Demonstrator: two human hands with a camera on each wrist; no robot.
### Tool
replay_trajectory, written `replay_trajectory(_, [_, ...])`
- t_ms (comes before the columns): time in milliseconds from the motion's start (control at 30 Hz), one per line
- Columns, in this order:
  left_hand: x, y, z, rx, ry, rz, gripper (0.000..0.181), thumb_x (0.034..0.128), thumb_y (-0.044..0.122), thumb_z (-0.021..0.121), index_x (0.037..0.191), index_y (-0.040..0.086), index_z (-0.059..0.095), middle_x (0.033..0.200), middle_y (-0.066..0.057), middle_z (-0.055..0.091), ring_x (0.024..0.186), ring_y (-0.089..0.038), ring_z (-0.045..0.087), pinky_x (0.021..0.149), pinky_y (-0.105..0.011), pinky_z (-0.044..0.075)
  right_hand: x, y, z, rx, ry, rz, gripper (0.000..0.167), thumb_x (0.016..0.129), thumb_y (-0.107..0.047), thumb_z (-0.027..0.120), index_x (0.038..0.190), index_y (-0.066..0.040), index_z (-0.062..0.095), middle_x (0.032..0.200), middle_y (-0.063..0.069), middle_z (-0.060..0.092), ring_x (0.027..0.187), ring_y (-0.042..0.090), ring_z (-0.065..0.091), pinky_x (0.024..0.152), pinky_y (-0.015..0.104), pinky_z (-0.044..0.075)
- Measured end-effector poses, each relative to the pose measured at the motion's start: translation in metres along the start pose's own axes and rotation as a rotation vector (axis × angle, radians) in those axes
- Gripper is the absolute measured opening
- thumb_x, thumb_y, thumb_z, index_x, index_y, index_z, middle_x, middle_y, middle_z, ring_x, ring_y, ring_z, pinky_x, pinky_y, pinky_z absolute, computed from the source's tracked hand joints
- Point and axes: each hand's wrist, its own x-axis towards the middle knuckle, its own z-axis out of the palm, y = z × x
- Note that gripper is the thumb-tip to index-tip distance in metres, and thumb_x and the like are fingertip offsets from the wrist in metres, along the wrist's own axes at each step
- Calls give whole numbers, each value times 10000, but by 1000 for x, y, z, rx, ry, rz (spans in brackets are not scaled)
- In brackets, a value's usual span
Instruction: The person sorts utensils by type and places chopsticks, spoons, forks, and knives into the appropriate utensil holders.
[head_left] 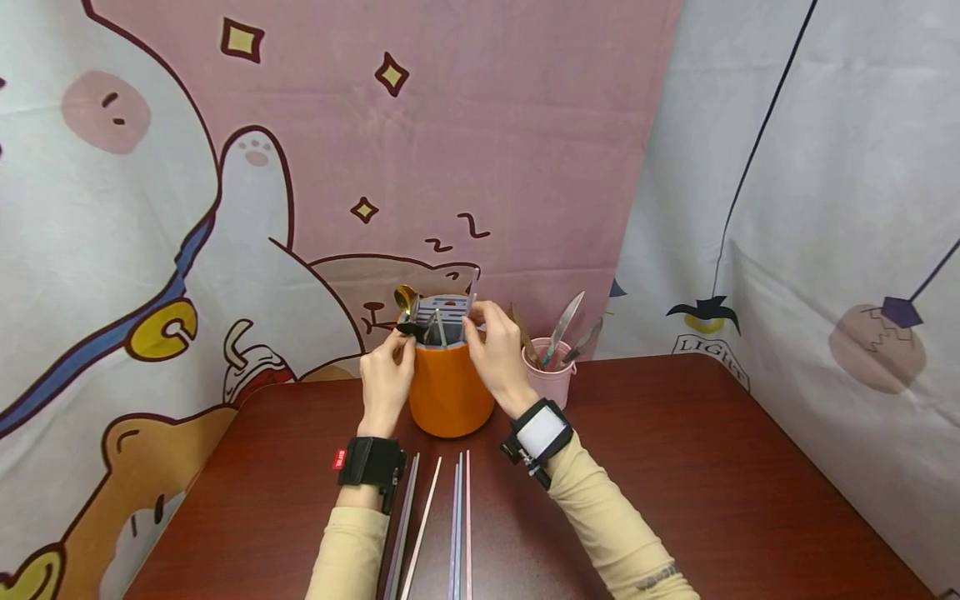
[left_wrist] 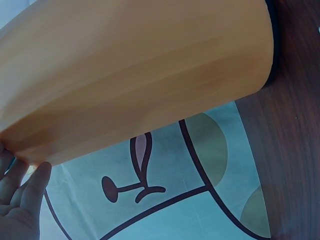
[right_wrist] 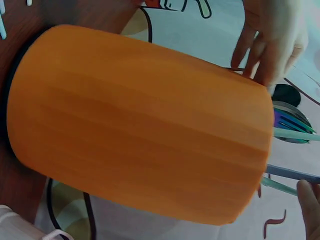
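An orange cylinder container (head_left: pixel 450 396) stands upright near the back of the table, with a golden ladle (head_left: pixel 406 297), a slotted grey utensil (head_left: pixel 450 310) and other utensils rising from it. My left hand (head_left: pixel 386 379) grips its left rim beside a black utensil part (head_left: pixel 411 329); the right wrist view shows this hand's fingers (right_wrist: pixel 255 60) against the outer wall. Above the right rim, my right hand (head_left: pixel 497 350) pinches a thin pale stick (head_left: pixel 474 287) between thumb and fingers. The container (left_wrist: pixel 140 75) fills much of the left wrist view.
A pink bucket (head_left: pixel 551 385) holding knives (head_left: pixel 564 325) and a brown wooden utensil stands right of the container. Several thin chopsticks (head_left: pixel 424 529) lie lengthwise on the brown table (head_left: pixel 675 467) in front. A patterned cloth (head_left: pixel 480 150) hangs behind the table.
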Motion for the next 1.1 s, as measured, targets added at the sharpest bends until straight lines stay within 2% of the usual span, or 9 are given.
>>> replay_trajectory(300, [1,1,-1,2,-12,-13,194,909,143,630,947,-21,726,1144,-196,671,889,-375,680,757,-445,560,-10,7,8,-37,-83,78,78,905,-96,624,934,-25,609,899,105,659,807,201,685,681,278,570])
replay_trajectory(533, [1,2,-1,3,-6,-10,195,908,140,630,953,-25,724,1142,-203,670,888,-380,679,761,-452,559,-18,7,6,-28,-81,79,58,902,-86,623,913,-30,617,877,101,648,788,196,678,684,281,571])
replay_trajectory(867, [0,1,0,5,-5,-9,193,907,142,630,941,-23,725,1141,-206,669,875,-382,679,735,-453,559,-49,13,-5,-27,-92,124,60,884,-87,646,887,-28,638,832,94,657,709,176,637,620,260,553])
replay_trajectory(1100, [1,1,0,4,-8,-18,199,913,153,624,952,-13,726,1150,-202,665,867,-390,673,748,-451,555,-65,13,-10,-30,-127,173,58,881,-98,654,880,-43,637,817,77,644,717,146,601,616,231,555])
